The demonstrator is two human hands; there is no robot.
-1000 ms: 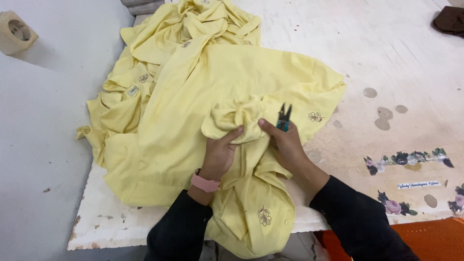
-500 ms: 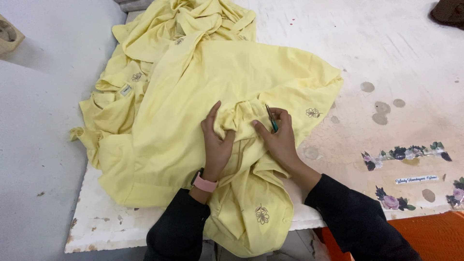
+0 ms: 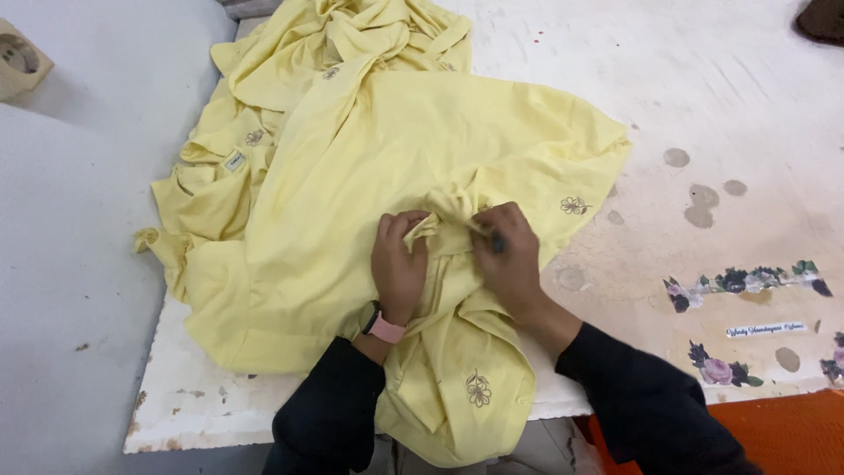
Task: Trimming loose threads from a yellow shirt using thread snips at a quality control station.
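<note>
Tabletop: white, stained, flower stickers near right edge. Pile of yellow garments heaped at far left. Top garment spread flat over tabletop, hem hanging off near edge. I see left hand pinching raised fold at garment's middle; pink watch on wrist. Right hand clenched on same fold, small dark tool in fingers, mostly hidden. I judge step: working fold's seam with tool. Next move calls for taut cloth, careful tool tip.
</note>
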